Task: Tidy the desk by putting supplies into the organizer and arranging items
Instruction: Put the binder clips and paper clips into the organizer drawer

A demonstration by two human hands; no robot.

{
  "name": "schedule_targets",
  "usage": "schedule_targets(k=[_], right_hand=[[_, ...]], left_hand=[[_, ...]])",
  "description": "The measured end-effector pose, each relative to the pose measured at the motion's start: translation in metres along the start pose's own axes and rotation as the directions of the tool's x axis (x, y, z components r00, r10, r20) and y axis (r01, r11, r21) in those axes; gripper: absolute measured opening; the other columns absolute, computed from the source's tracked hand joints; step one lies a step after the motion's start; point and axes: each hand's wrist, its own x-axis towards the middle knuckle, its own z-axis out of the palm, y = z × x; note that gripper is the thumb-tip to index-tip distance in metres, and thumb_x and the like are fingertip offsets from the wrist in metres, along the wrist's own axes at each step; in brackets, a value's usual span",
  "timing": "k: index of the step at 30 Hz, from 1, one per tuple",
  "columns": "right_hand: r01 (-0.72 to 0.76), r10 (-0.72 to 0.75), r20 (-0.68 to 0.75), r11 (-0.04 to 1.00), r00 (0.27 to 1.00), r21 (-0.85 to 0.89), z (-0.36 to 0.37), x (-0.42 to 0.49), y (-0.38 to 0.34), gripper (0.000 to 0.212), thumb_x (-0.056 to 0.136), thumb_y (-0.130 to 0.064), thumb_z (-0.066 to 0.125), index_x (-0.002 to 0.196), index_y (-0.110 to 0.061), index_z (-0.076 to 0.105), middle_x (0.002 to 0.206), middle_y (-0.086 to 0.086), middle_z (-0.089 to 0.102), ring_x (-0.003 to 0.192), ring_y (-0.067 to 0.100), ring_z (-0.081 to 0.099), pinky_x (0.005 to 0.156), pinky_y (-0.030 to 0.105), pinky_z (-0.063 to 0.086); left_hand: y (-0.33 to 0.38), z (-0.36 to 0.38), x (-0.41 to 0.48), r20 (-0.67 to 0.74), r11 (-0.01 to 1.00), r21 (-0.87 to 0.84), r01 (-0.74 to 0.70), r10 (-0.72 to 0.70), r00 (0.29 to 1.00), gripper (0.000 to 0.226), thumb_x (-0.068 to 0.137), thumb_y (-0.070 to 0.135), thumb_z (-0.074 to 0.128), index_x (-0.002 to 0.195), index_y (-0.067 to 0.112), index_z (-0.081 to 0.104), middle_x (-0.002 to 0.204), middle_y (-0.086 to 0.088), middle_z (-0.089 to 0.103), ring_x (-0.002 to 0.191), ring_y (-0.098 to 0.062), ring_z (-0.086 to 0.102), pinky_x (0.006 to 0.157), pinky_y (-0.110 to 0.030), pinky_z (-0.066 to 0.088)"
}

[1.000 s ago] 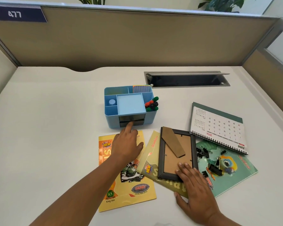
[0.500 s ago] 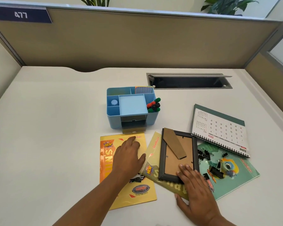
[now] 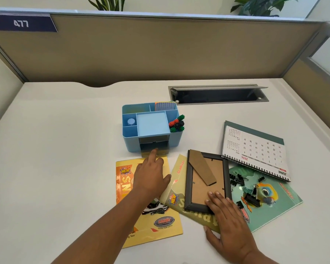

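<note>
A blue desk organizer [image 3: 131, 119] stands mid-desk, with its small lower drawer [image 3: 153, 149] pulled out a little. My left hand [image 3: 151, 176] lies over a yellow notebook [image 3: 160, 227]; its straight index finger touches the drawer front while the other fingers are bent. My right hand [image 3: 229, 223] rests flat on the lower edge of a black picture frame [image 3: 206, 180], which lies face down on a second yellow notebook [image 3: 177, 189]. Several black binder clips [image 3: 244, 189] are scattered on a green notebook [image 3: 282, 204].
A spiral desk calendar [image 3: 255, 149] lies flat at the right, overlapping the green notebook. Colourful toys [image 3: 176, 123] and a card pack [image 3: 164, 106] sit in the organizer. An open cable slot [image 3: 217, 95] is behind it. Partition walls bound the desk at the back and sides.
My left hand drew back from the organizer onto the yellow notebook, the drawer coming out slightly, then reached forward so its index finger touches the drawer again. My right hand stayed on the frame.
</note>
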Motion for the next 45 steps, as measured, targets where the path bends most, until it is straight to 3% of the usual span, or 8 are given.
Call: schedule_targets(k=[9,14,22,28,33,45], right_hand=[[-0.003,0.003,0.006,1.0,1.0,-0.004,0.001,0.0,0.001,0.071,0.082,-0.048,0.06,0.146,-0.02,0.044,0.158,-0.006,0.032,0.148,0.015,0.025,0.118,0.038,0.021],[-0.006,0.006,0.006,1.0,1.0,0.002,0.001,0.0,0.001,0.071,0.083,-0.049,0.059,0.146,-0.02,0.043,0.158,-0.007,0.032,0.148,0.014,0.024,0.117,0.039,0.023],[0.003,-0.002,-0.01,1.0,1.0,0.01,0.0,0.0,0.0,0.066,0.089,-0.054,0.041,0.145,-0.019,0.045,0.157,-0.005,0.034,0.147,0.016,0.028,0.114,0.043,0.027],[-0.001,0.001,-0.005,1.0,1.0,-0.001,0.0,0.0,0.0,0.067,0.086,-0.049,0.054,0.145,-0.019,0.045,0.158,-0.006,0.033,0.148,0.015,0.026,0.115,0.041,0.025],[-0.005,0.005,0.002,1.0,1.0,-0.008,0.0,0.0,0.001,0.072,0.081,-0.048,0.06,0.145,-0.02,0.044,0.158,-0.007,0.033,0.148,0.014,0.025,0.115,0.04,0.024],[0.007,-0.008,0.003,0.999,1.0,0.042,-0.001,0.0,0.002,0.07,0.082,-0.049,0.06,0.145,-0.021,0.045,0.158,-0.006,0.033,0.148,0.014,0.026,0.115,0.04,0.025]], left_hand=[[0.003,-0.002,-0.005,0.015,1.0,-0.017,-0.011,0.011,1.0,0.044,0.088,0.053,0.058,0.12,0.022,0.058,0.161,0.0,0.014,0.129,-0.022,0.048,0.102,-0.037,0.045],[0.003,0.002,-0.011,0.021,0.999,-0.033,-0.012,0.013,1.0,0.042,0.087,0.054,0.058,0.117,0.023,0.057,0.162,0.001,0.013,0.13,-0.022,0.046,0.103,-0.037,0.044],[0.001,0.004,-0.018,-0.008,0.997,-0.077,-0.022,0.021,1.0,0.035,0.088,0.052,0.059,0.11,0.025,0.059,0.16,0.004,0.016,0.123,-0.02,0.052,0.095,-0.033,0.047],[-0.001,0.013,-0.026,-0.035,0.993,-0.113,-0.033,0.029,0.999,0.041,0.088,0.052,0.056,0.122,0.029,0.053,0.163,0.006,0.01,0.129,-0.018,0.048,0.095,-0.033,0.046],[0.01,0.022,-0.042,-0.044,0.987,-0.156,-0.044,0.038,0.998,0.045,0.09,0.052,0.053,0.13,0.033,0.048,0.162,0.009,0.015,0.137,-0.015,0.036,0.107,-0.032,0.036],[0.048,0.045,-0.079,-0.111,0.966,-0.203,-0.159,0.139,0.984,0.032,0.092,0.049,0.051,0.118,0.033,0.056,0.156,0.015,0.03,0.138,-0.009,0.035,0.108,-0.028,0.033]])
